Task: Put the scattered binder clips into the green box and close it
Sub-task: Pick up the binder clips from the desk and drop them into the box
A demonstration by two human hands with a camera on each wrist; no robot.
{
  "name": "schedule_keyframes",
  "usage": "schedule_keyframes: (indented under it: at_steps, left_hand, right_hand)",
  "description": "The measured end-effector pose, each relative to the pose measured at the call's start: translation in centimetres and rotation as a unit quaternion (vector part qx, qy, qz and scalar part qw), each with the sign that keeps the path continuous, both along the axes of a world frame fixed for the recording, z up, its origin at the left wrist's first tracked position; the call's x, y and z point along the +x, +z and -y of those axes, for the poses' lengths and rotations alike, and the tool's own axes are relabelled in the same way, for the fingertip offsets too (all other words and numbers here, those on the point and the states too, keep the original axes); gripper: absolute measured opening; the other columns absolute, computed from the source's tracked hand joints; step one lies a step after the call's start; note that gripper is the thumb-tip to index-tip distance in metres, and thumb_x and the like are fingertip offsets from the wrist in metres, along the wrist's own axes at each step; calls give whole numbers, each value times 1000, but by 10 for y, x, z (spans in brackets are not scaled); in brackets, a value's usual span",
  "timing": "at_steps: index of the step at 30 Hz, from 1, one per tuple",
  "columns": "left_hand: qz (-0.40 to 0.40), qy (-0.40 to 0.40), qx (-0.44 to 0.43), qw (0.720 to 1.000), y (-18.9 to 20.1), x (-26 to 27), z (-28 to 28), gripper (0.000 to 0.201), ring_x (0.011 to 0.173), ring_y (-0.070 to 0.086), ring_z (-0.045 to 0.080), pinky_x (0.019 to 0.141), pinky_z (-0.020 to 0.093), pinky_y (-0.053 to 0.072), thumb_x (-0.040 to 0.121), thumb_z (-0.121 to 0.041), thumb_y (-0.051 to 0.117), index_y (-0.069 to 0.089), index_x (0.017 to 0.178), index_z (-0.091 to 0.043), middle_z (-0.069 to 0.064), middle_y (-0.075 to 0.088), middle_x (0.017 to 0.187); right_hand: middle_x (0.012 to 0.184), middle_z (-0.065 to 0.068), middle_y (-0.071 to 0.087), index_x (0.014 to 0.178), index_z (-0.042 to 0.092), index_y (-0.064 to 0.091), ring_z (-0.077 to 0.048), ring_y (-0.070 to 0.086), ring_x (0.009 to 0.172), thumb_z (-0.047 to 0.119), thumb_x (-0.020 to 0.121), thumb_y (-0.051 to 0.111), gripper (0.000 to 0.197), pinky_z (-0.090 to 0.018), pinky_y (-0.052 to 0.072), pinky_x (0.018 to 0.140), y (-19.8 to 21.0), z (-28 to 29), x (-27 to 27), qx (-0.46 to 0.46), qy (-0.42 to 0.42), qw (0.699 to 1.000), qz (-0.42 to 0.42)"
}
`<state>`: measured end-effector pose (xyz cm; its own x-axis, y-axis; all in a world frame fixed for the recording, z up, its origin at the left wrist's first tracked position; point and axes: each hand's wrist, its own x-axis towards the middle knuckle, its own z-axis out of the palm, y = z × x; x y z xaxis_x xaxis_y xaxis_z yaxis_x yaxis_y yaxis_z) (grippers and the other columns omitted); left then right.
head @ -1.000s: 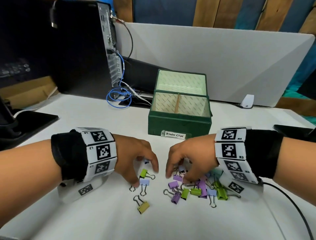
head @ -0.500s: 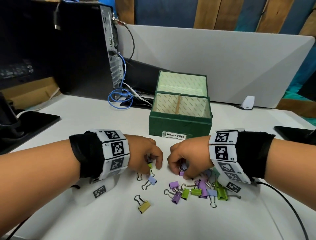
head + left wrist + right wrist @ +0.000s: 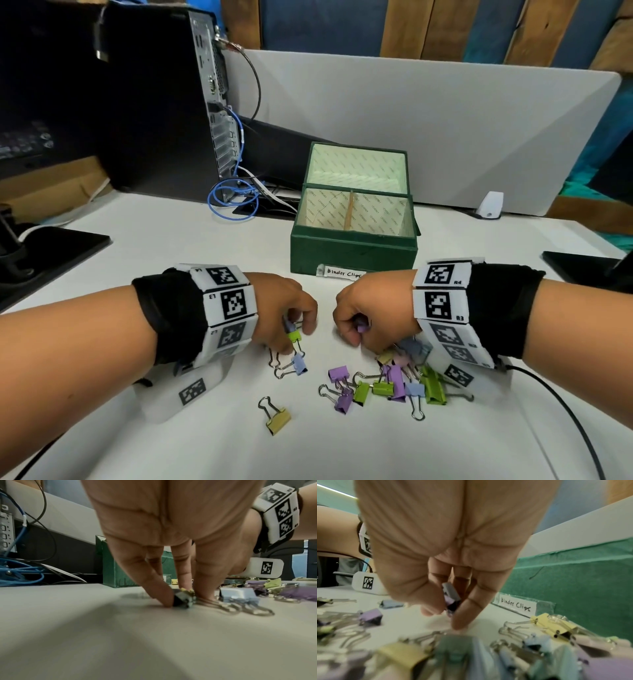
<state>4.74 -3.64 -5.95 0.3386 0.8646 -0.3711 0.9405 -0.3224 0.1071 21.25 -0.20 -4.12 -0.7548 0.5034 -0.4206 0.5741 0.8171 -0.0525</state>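
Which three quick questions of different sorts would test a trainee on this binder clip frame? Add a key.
1. True or false: the green box has its lid shut.
2. Which clip lies alone, nearest the camera in the head view? A. yellow binder clip B. a red one C. a black one
3. Fill in: the right hand pinches a ______ binder clip.

Key:
1. False. The lid stands open, and no clips show inside.
2. A.
3. Purple. The purple binder clip sits between its fingers. The left hand pinches a green binder clip.
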Motion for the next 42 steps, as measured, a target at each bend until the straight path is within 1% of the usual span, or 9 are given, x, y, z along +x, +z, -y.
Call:
schedule_keyframes:
  at_steps: [4,7,10,13,21,26,32,39,42]
  left_hand:
    - [8,-7,12,1000,-1,0,-2,23,79,48,6,84,26,47,77,-23,68,60,98,-28,-11,50,97]
    - [16,-11,19,1000,-1,2,-2,21,66,43,0,73,20,44,74,-20,68,55,87,-31,-10,49,93]
    - [5,-5,27,1000,-1,5,-3,25,69,43,4,63,14,37,74,-19,68,61,96,-25,-9,48,92]
    - [-7,-4,35,999,0,7,-2,27,77,45,10,66,18,40,74,-19,68,61,100,-23,-9,46,93]
    - [16,-7,51,999,-2,1,-5,22,79,47,12,77,25,47,71,-18,68,55,85,-31,-8,48,91]
    - [44,-2,75,996,-2,0,-9,30,65,45,0,76,24,49,70,-18,68,45,62,-35,-11,48,87]
    - [46,-20,66,997,-2,4,-9,34,67,45,3,79,26,51,71,-15,68,42,60,-34,-11,48,86]
    - [151,12,107,983,25,6,-20,29,69,52,8,76,29,51,69,-5,69,52,65,-27,-10,54,76]
    - [222,46,149,962,44,13,-35,22,57,56,4,65,22,54,70,-3,67,57,68,-22,-9,57,65]
  right_hand:
    - [77,12,56,80,22,61,-3,51,68,6,80,58,16,-13,43,66,27,-8,7,30,-55,995,-74]
    - [75,15,54,83,19,63,-3,52,70,3,82,56,17,-9,39,61,49,-26,12,81,-111,974,-182]
    - [86,3,58,96,13,67,-15,53,79,2,83,56,21,-10,35,58,54,-49,13,160,-151,945,-243]
    - [112,-4,61,112,16,64,-21,58,97,1,85,55,32,-18,38,67,42,-67,13,174,-182,951,-181]
    - [128,4,50,110,26,64,-14,50,106,16,89,57,25,-19,36,86,34,-48,28,177,-113,947,-245]
    - [96,17,58,103,31,66,-1,56,86,20,88,59,20,-27,51,89,33,-19,37,36,-69,989,-127]
    - [114,11,58,115,36,62,-9,57,98,23,84,65,33,-26,50,85,11,1,38,-38,-35,998,33]
    - [109,9,53,118,35,59,-10,50,93,24,83,65,37,-27,47,81,3,0,37,-17,-22,999,37]
    - [115,8,55,117,35,59,-12,52,101,24,84,64,35,-29,48,86,4,0,37,-17,-17,999,38]
